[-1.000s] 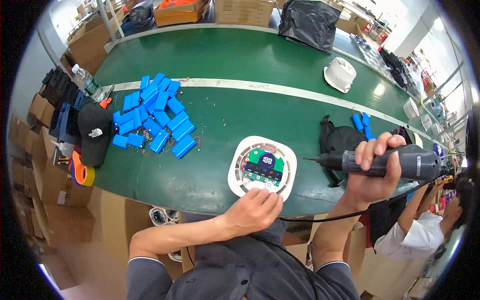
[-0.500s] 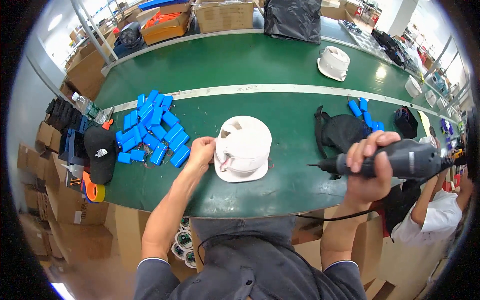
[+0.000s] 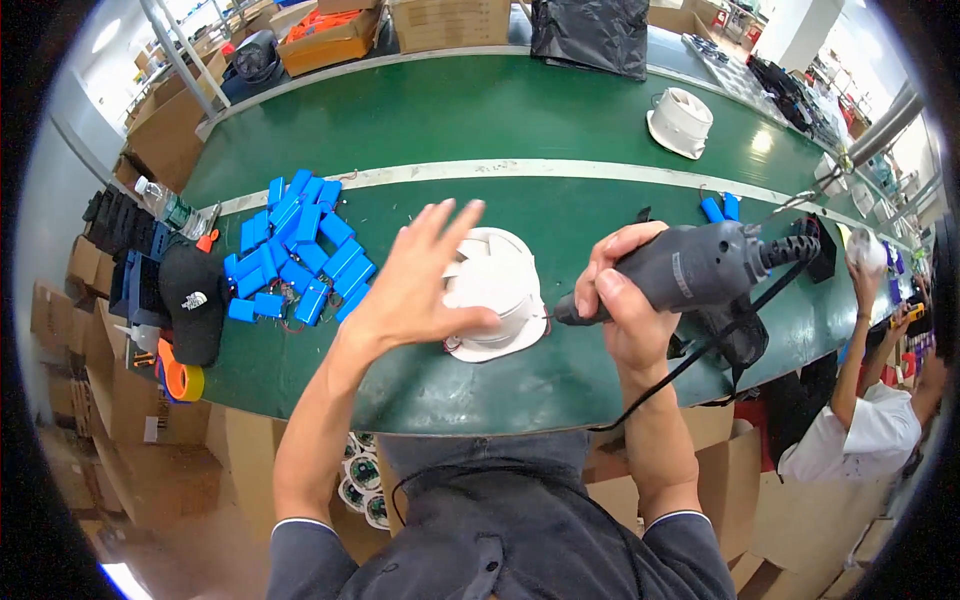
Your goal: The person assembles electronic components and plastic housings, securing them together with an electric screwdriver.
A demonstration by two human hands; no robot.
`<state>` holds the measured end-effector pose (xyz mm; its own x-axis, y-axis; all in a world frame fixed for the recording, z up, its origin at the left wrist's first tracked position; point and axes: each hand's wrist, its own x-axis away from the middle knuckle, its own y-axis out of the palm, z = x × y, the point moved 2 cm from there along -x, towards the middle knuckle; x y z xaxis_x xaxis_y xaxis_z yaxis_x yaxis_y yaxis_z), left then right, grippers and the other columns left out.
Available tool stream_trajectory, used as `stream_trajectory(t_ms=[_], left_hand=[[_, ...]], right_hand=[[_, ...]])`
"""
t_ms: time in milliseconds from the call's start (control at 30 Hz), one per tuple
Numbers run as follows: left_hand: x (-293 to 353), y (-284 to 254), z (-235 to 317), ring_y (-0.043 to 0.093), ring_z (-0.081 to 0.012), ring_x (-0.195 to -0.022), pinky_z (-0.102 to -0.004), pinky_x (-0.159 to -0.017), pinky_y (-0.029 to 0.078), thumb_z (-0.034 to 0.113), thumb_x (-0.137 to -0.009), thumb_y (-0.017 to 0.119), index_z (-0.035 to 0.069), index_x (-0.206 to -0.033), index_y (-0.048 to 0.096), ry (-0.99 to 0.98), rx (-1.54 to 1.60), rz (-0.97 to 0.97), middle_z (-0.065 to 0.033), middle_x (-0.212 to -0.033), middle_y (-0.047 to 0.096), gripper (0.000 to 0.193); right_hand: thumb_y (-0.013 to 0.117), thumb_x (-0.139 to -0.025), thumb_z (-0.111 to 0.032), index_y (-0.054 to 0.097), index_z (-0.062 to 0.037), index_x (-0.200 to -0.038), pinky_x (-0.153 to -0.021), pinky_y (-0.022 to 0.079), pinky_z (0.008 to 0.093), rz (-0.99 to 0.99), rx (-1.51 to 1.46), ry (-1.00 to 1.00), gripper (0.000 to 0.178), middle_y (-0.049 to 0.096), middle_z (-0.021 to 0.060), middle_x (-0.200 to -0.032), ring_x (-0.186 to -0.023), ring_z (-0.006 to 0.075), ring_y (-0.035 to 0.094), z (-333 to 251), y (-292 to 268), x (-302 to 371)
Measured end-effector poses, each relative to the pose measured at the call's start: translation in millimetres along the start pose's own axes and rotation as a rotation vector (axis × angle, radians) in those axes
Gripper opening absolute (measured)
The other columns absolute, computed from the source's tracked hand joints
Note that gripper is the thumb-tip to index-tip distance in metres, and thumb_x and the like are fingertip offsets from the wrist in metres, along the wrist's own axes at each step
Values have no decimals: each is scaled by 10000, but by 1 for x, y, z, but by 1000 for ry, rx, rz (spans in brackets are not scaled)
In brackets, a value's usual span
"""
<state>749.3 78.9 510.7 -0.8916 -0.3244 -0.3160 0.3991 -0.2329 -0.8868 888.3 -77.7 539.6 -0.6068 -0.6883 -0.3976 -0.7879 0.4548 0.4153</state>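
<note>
A white round plastic housing (image 3: 505, 262) with a flared base stands on the green bench in front of me. My left hand (image 3: 415, 275) is over its left side with the fingers spread; the thumb lies across the front of the housing, and whether it touches cannot be made out. In my right hand (image 3: 630, 290) is a dark grey electric screwdriver (image 3: 690, 265), held level with its bit pointing left. The bit's tip is at the right side of the housing, beside a thin red wire. A black cable runs from the tool's back end.
Blue battery packs (image 3: 290, 245) lie heaped at left, beside a black cap (image 3: 190, 305), orange and yellow tape rolls (image 3: 185, 380) and a bottle (image 3: 165, 205). Another white housing (image 3: 682, 122) stands far right. A black bag (image 3: 735, 340) lies behind the screwdriver. A co-worker (image 3: 865, 430) sits at right.
My right hand has brought the screwdriver left to the housing's side. My left hand has let go of the housing's left edge and risen over it, fingers spreading.
</note>
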Motion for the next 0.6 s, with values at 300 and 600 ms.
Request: stream_trajectory(t_ms=[300,600], left_hand=[[-13,22,8,320,-475,-1188,-531,-941,356,485,-537,759,180,-1371,286,-40,-40,-348,-280,-1347,257,1006],[-11,27,4,363,-449,-1142,-510,-889,400,440,-529,766,176,-1350,329,-42,-33,-325,-261,-1299,312,967]], right_hand=[[594,-731,12,474,-17,-930,-497,446,242,23,69,8,233,532,72,-714,-550,121,526,24,6,-7],[556,-723,-52,445,-23,-917,-475,431,269,44,148,25,225,495,109,-719,-481,152,473,25,12,-4]])
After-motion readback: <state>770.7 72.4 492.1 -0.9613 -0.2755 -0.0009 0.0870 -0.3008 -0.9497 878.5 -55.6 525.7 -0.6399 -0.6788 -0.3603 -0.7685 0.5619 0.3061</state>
